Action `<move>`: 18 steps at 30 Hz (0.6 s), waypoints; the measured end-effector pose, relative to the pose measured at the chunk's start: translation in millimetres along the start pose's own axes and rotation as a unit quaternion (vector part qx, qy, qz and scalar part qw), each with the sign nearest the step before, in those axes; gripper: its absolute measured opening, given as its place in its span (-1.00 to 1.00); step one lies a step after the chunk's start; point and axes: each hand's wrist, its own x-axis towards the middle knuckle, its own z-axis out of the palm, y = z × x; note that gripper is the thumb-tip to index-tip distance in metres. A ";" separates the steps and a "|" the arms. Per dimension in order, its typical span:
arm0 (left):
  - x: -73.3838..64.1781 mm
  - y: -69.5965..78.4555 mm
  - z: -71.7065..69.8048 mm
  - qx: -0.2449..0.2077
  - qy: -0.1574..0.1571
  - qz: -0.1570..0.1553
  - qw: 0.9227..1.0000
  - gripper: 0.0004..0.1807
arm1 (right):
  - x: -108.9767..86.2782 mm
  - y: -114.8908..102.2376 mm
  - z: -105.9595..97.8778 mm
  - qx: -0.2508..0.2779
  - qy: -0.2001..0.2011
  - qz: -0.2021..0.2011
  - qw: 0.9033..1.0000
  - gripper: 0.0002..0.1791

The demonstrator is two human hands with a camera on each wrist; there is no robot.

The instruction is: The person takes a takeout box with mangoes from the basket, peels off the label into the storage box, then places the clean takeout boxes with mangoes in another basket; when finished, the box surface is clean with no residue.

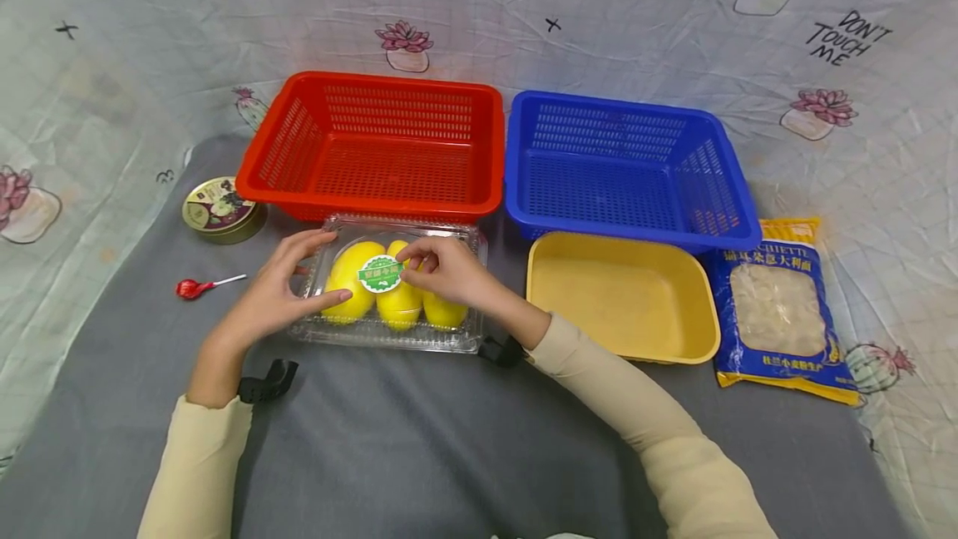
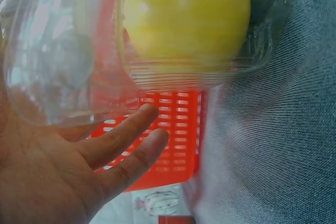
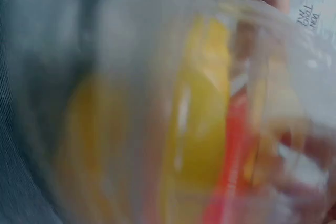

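Observation:
A clear plastic clamshell box (image 1: 389,341) with several smooth yellow fruits (image 1: 350,273) inside lies before the red basket. On its lid is a round green-and-white sticker (image 1: 380,274). My right hand (image 1: 449,273) has curled fingers, with thumb and forefinger pinching the sticker's right edge. At the box's left side, my left hand (image 1: 273,285) is spread, its thumb over the lid's front and its fingers by the back left corner. Straight fingers (image 2: 123,145) show beside the clear wall in the left wrist view. The right wrist view is blurred, and fingertip contact is unclear there.
Behind the box stand a red basket (image 1: 490,152) and a blue basket (image 1: 718,165). A yellow tub (image 1: 621,298) and a blue pasta bag (image 1: 782,314) lie to the right. A round tin (image 1: 224,210) and a red lollipop (image 1: 195,288) are at the left.

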 end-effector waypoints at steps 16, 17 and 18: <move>1.0 0.2 1.1 0.008 0.002 0.000 1.000 -0.13 | 4.1 -0.1 7.4 -0.073 0.001 -0.011 0.997 -0.69; 1.0 0.4 1.1 0.009 0.003 0.000 1.000 -0.13 | 3.7 -0.7 7.5 -0.073 0.001 -0.010 0.997 -0.70; 1.0 0.5 1.1 0.009 0.003 -0.001 1.000 -0.13 | 3.6 -0.9 7.6 -0.073 0.001 -0.008 0.997 -0.71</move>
